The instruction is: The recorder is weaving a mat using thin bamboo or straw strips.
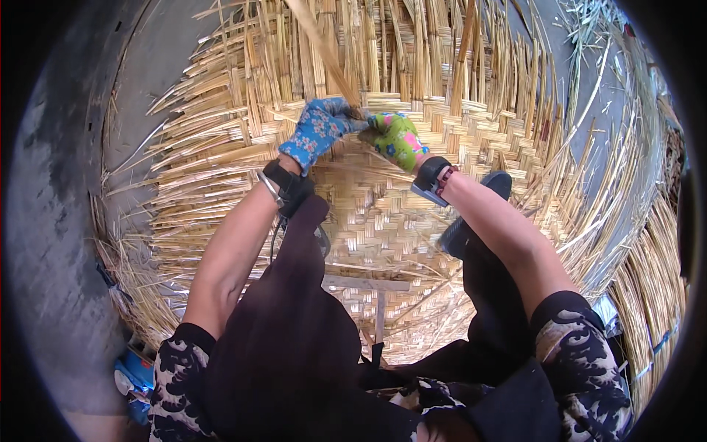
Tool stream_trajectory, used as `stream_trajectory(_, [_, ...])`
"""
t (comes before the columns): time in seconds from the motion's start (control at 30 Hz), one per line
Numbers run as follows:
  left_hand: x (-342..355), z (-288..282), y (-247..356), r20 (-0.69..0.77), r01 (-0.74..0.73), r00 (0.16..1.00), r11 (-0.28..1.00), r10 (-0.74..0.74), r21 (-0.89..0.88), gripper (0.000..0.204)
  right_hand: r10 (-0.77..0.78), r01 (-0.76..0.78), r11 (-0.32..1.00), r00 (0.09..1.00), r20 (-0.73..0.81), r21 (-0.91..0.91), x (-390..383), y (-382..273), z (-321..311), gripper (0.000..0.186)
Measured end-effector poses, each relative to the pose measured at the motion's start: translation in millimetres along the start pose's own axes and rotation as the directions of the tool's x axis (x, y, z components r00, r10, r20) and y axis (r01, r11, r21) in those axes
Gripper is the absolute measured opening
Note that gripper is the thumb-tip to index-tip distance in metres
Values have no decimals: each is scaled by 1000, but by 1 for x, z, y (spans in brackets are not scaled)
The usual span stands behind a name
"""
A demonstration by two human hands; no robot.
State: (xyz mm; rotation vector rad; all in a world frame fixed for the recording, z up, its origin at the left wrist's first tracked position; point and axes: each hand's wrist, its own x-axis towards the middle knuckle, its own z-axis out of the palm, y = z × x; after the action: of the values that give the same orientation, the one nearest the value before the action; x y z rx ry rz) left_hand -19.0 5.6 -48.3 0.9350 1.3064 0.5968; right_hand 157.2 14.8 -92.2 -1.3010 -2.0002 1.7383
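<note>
My left hand (318,132), in a blue flowered glove, is closed around the lower end of a split reed strip (324,50). That strip slants up and to the left, raised over the mat. Close against it, my right hand (396,140) in a green flowered glove has its fingers curled in at the same end; what they grip is hidden. Beneath both hands spreads a large woven reed mat (383,221) with a herringbone pattern. Long unwoven reeds (412,51) fan out from its far edge.
My feet in dark shoes (498,184) rest on the mat. A tied reed bundle (648,295) lies at the right. Loose green-grey strips (589,29) are at the far right. Grey floor (59,243) runs along the left, with a blue package (136,379) near my left elbow.
</note>
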Motion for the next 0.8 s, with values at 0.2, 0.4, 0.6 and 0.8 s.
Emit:
stream_trajectory(0.2, [-13, 0, -1, -300, -77, 953, 988, 33, -133, 21, 11, -10, 996, 1000, 13, -89, -53, -11, -1, 23])
stream_trajectory(0.4, [-17, -5, -3, -375, -106, 926, 983, 42, -152, 21, 1, -10, 949, 1000, -28, -316, -60, -30, 4, 24])
stream_trajectory(0.6, [-15, -3, -5, -360, -119, 931, 982, 59, -147, 23, 10, -42, 899, 997, -76, -436, -38, -28, 5, 25])
stream_trajectory(0.8, [-15, 0, -12, -367, -134, 929, 966, 45, -220, 20, 3, -44, 879, 996, -86, -475, -33, -29, 8, 25])
